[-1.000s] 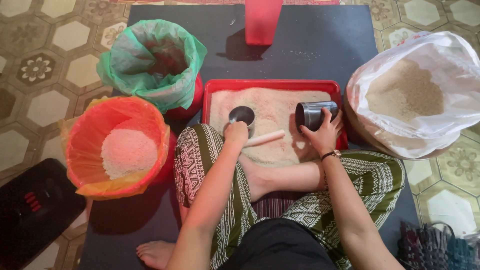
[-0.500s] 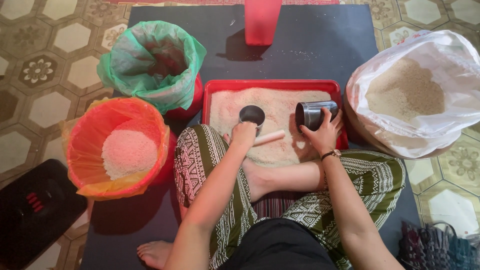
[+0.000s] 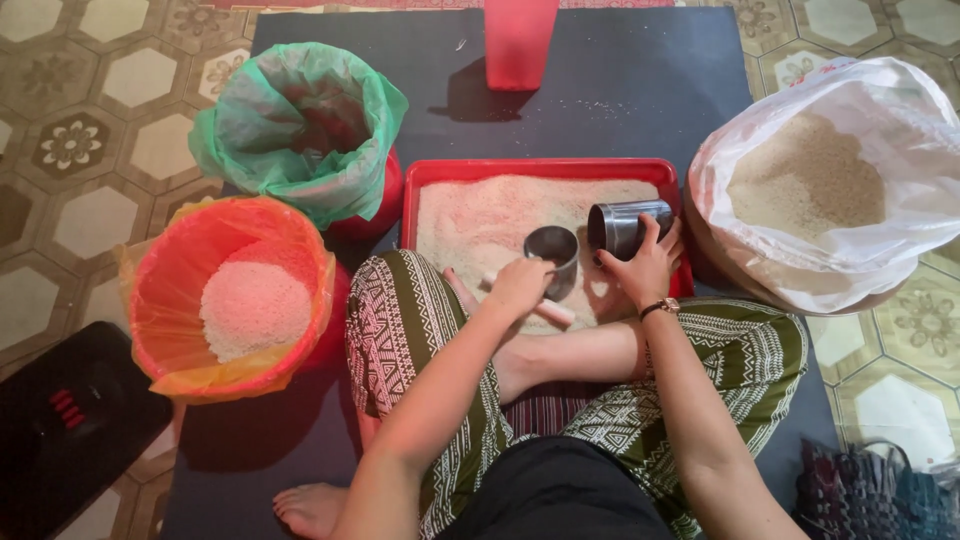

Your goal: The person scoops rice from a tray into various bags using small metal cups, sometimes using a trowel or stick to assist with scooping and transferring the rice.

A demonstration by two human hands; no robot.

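Over the red rectangular tray (image 3: 545,170) of rice, the left hand (image 3: 518,285) pinches a small steel scoop (image 3: 553,250) by its pale handle; the right hand (image 3: 648,265) wraps a round steel cup (image 3: 622,225) lying on its side, mouth facing left, just beside the scoop

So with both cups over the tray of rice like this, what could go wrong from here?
1. The right hand holds its metal cup tipped on its side near the red tray right rim, so grains could spill onto the dark mat.
2. The left hand holds a second metal cup close beside the first; they might knock together.
3. The person's bare foot rests at the tray's near edge and could nudge it.
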